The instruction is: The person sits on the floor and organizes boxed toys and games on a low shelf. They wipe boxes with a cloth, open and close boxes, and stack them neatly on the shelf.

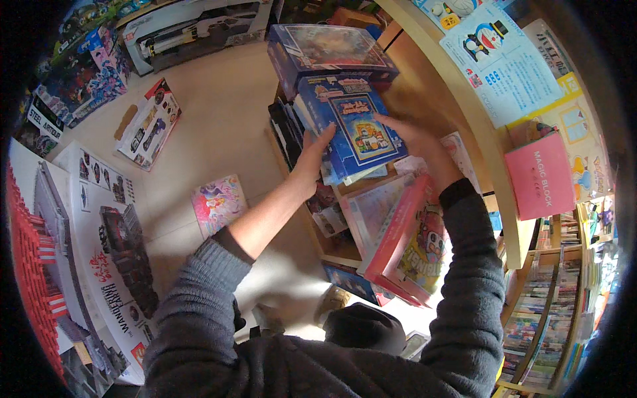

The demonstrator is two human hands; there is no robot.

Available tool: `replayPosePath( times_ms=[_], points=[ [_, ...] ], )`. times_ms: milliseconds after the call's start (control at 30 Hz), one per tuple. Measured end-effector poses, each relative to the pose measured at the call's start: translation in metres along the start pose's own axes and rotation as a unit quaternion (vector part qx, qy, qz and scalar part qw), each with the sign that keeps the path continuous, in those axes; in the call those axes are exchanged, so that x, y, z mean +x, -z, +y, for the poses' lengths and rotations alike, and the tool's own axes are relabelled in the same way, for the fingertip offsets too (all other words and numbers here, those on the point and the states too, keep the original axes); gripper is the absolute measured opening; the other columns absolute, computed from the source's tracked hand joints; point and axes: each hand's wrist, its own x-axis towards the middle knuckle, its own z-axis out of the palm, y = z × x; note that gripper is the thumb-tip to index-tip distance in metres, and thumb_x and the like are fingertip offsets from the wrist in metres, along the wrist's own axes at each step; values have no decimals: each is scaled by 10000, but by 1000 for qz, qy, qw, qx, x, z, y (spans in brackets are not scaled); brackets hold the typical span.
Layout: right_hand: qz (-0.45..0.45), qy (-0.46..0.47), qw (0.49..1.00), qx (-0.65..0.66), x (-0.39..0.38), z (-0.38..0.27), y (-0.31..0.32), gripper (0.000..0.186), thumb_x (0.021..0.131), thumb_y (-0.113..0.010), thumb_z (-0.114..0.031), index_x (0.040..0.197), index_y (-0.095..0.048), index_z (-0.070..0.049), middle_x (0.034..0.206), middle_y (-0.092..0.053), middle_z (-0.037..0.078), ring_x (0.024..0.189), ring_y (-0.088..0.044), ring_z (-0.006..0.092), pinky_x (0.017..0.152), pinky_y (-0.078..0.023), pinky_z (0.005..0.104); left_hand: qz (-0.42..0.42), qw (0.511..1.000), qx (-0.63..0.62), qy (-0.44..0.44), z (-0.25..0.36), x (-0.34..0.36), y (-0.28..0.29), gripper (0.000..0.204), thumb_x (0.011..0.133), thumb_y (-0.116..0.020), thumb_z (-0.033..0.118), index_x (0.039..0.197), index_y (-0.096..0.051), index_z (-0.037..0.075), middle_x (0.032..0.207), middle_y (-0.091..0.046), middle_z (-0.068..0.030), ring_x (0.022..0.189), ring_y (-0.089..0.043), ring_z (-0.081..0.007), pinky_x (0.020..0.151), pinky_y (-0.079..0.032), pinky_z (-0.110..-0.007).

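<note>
A blue box [338, 106] with a framed cartoon picture on its front lies tilted among other boxes on a wooden shelf unit. My left hand [313, 160] grips its left edge, the thumb lying on the front. On the other side my right hand [413, 138] holds the right edge, a finger stretched over the cover. Both hands' remaining fingers are hidden from sight. Just beyond it sits a larger dark blue box [325, 50] with a shiny front. Nearer me lean a pale boxed item [378, 199] and a pink box [391, 252].
A colourful flat package [217, 202] and a small white toy box [151, 126] rest on the pale floor at left. Large toy boxes [109, 232] line the left side. On the right, a curved wooden shelf edge [464, 99] carries cards and a pink box [541, 176], above packed bookshelves [544, 305].
</note>
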Motion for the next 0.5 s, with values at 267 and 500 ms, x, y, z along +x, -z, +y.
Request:
replayPosePath(
  times_ms=[267, 500],
  points=[
    [14, 49, 999, -7, -10, 17, 12, 497, 831, -561, -408, 1161, -510, -40, 1019, -618, 81, 821, -622, 134, 725, -506, 261, 18, 995, -27, -97, -37, 38, -6, 851, 734, -596, 190, 1357, -46, 6, 1221, -331, -190, 1096, -427, -273, 878, -423, -340],
    [251, 176, 924, -228, -28, 10, -7, 593, 856, -484, -462, 1160, -493, 47, 1089, -581, 155, 989, -556, 231, 848, -424, 350, 137, 980, -57, -134, -33, 24, -20, 886, 763, -615, 283, 1371, -34, 3, 1356, -199, -196, 1176, -359, -256, 928, -373, -333]
  ],
)
